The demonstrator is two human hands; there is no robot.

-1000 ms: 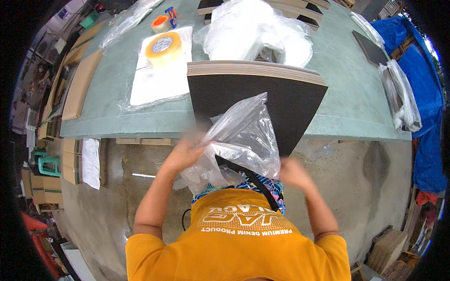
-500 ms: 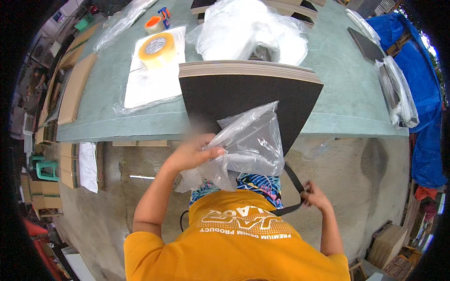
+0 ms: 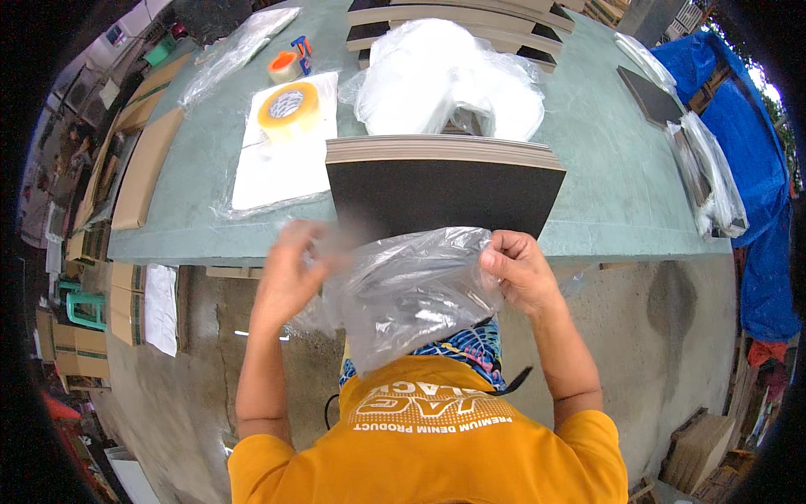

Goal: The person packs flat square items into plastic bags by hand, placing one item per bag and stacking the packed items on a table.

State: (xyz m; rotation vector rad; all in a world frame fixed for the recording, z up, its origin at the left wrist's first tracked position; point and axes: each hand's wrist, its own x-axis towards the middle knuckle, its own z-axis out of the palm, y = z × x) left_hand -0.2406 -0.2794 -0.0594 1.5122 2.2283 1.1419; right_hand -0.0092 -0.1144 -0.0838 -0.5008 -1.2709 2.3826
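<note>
A clear plastic bag (image 3: pixel 411 290) is spread between my hands in front of my waist. My right hand (image 3: pixel 525 273) pinches its upper right corner between thumb and fingers. My left hand (image 3: pixel 290 273) is at the bag's left edge and appears to grip it, though a blurred patch covers the fingertips. Just beyond the bag, a stack of boards with a black front face (image 3: pixel 445 193) stands at the near edge of the green table (image 3: pixel 621 218). The bag overlaps the lower part of that black face. A black strap (image 3: pixel 516 382) hangs loose by my right side.
Behind the boards lies a heap of white plastic bags (image 3: pixel 420 76). To the left, a roll of yellowish tape (image 3: pixel 290 109) rests on a white packet (image 3: pixel 273 181), near a tape dispenser (image 3: pixel 285 65). Wrapped panels (image 3: pixel 709 172) lie along the table's right edge.
My right hand has let go of the black strap and come up to grip the bag's right corner. The bag is now stretched wider, and my left hand has moved slightly left.
</note>
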